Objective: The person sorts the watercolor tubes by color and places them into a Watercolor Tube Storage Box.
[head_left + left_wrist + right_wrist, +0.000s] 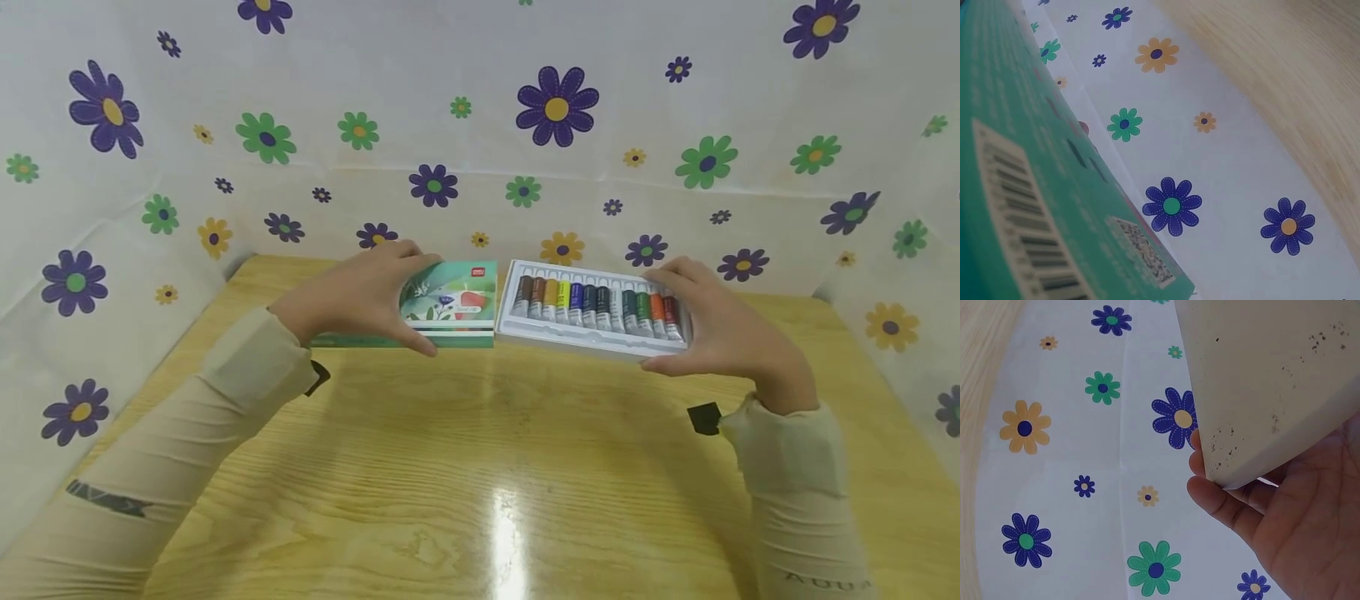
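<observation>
My left hand (360,292) grips a green paint box sleeve (457,304) by its left part, thumb along the near edge and fingers over the far one. A barcode shows on the back of the sleeve (1035,206) in the left wrist view. With my right hand (723,333) I hold the right end of a white tray (570,335) between thumb and fingers. Several paint tubes (577,302) in various colours lie side by side in it. The tray's left end sits close beside the sleeve's right edge. From the right wrist, the tray's speckled underside (1272,381) is visible.
Below both hands lies a wooden table (420,467) with a bright reflection near its front. White cloth (465,58) printed with flowers surrounds it at the back and sides. A dark tab (703,418) hangs by the right cuff.
</observation>
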`<state>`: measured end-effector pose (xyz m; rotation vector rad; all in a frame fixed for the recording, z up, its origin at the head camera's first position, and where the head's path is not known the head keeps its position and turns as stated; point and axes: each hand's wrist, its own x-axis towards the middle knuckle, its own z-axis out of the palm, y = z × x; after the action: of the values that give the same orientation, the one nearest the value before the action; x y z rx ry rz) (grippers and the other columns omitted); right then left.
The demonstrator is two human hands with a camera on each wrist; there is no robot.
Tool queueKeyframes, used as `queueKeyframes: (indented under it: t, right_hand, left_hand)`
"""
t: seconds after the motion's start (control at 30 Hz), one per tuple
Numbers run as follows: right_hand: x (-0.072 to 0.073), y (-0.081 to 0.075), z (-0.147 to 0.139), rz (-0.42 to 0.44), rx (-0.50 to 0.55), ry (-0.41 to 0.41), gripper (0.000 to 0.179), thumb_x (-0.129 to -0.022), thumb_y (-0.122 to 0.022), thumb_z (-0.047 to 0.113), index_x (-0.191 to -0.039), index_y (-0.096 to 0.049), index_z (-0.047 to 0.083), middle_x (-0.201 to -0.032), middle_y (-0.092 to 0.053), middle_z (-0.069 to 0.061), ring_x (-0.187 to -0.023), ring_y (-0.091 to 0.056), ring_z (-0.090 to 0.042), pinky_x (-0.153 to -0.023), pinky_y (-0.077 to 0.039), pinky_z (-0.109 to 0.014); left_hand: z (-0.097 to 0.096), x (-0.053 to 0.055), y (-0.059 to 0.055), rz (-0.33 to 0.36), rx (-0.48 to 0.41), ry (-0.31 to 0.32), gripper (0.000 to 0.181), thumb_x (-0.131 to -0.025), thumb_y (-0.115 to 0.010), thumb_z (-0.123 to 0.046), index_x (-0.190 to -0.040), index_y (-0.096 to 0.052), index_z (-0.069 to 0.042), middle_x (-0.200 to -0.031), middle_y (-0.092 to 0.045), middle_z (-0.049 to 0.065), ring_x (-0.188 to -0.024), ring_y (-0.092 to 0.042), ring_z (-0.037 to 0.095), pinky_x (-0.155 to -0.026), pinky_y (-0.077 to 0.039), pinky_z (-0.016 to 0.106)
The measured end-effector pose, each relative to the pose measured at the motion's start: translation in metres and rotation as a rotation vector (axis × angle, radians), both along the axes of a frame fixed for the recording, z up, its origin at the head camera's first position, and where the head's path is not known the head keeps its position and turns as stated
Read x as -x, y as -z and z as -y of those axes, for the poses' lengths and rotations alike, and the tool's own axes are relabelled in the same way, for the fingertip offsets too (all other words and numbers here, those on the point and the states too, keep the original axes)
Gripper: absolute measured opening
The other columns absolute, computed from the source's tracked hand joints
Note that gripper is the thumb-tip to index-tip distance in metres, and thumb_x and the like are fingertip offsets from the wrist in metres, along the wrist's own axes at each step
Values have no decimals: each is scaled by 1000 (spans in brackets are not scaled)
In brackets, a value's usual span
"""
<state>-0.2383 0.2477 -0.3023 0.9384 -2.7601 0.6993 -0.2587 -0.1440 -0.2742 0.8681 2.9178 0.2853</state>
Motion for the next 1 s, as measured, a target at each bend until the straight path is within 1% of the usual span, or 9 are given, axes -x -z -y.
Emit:
queueKeyframes:
  t: [0.2,0.43,0.53,0.7,0.87,1.0]
  right_hand:
    - [-3,-7,2,10,-3,4,91,-57,-87,30,-132,-46,-1,-120,-45,-10,-101,-40,-17,-78,-42,-25]
    - [-7,-14,3,3,-2,-5,91,-57,-87,29,-132,-46,-1,-120,-45,-10,-99,-41,-16,-78,-41,-21]
    - [-7,-14,3,5,5,-14,91,-57,-87,29,-133,-46,0,-119,-46,-9,-98,-41,-14,-77,-41,-20]
    - [-8,-11,2,26,10,-26,90,-57,-87,29,-133,-46,1,-118,-46,-7,-98,-41,-14,-76,-42,-19]
    - [-6,-10,0,21,5,-49,91,-57,-87,27,-133,-46,0,-117,-46,-8,-98,-41,-13,-76,-42,-20]
    - [-6,-12,-1,40,-12,-56,92,-57,-87,29,-134,-46,1,-118,-46,-6,-98,-41,-13,-76,-43,-22]
  left_hand:
    - [1,-3,-2,9,6,-9,116,-54,-77,-70,-144,-35,-9,-128,-48,8,-104,-47,19,-88,-46,37]
    - [2,-5,-4,-12,0,0,116,-55,-76,-69,-143,-35,-6,-129,-49,9,-104,-47,20,-90,-46,39]
    - [2,-5,-4,-17,-13,3,115,-55,-77,-68,-143,-36,-5,-128,-49,10,-103,-48,21,-90,-46,39]
    - [0,-5,-3,-11,-9,10,116,-55,-76,-70,-143,-35,-7,-128,-49,10,-104,-48,21,-90,-47,38]
    - [-3,-5,-2,-15,0,22,118,-54,-75,-72,-144,-35,-8,-128,-49,8,-102,-48,19,-89,-47,36]
    - [-7,-7,-2,-3,-4,24,118,-53,-75,-73,-144,-35,-9,-128,-48,7,-103,-47,18,-89,-47,36]
